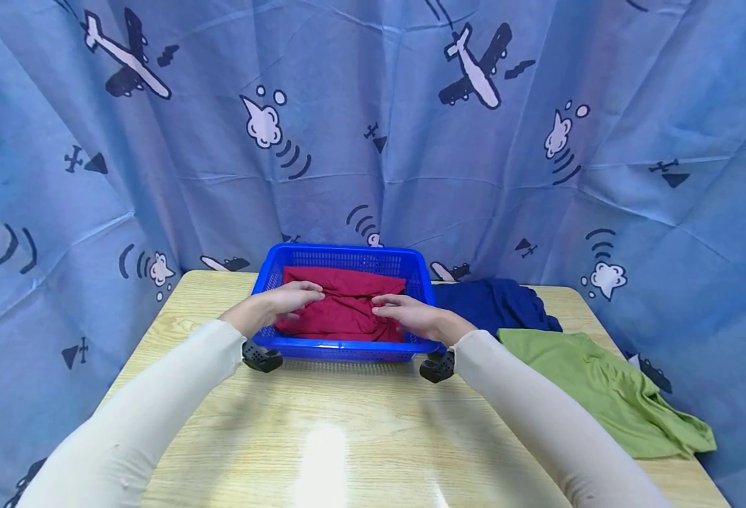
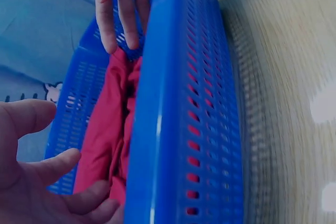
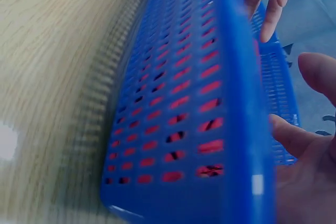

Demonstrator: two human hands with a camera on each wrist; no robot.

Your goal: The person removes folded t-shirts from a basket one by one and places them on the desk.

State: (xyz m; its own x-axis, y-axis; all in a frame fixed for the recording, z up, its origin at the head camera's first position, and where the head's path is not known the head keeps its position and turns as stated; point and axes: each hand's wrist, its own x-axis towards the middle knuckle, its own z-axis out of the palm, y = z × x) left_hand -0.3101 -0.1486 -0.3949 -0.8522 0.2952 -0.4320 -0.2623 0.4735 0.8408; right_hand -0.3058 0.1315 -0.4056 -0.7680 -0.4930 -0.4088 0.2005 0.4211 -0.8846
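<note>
A red folded cloth (image 1: 341, 310) lies inside a blue plastic basket (image 1: 347, 346) at the back of the table. My left hand (image 1: 286, 300) hovers over the basket's left part, fingers spread and relaxed, nothing in them. Over the right part is my right hand (image 1: 411, 314), its fingers loosely extended toward the cloth and likewise holding nothing. In the left wrist view the left fingers (image 2: 89, 198) are beside the red cloth (image 2: 105, 124), inside the basket's long wall. The right wrist view shows the right hand (image 3: 310, 156) behind the basket rim, which hides part of it.
A dark blue cloth (image 1: 500, 303) lies right of the basket, and a green garment (image 1: 601, 388) lies nearer, along the table's right edge. The wooden table (image 1: 373, 430) extends in front. A blue curtain (image 1: 347, 141) with airplane prints hangs behind it.
</note>
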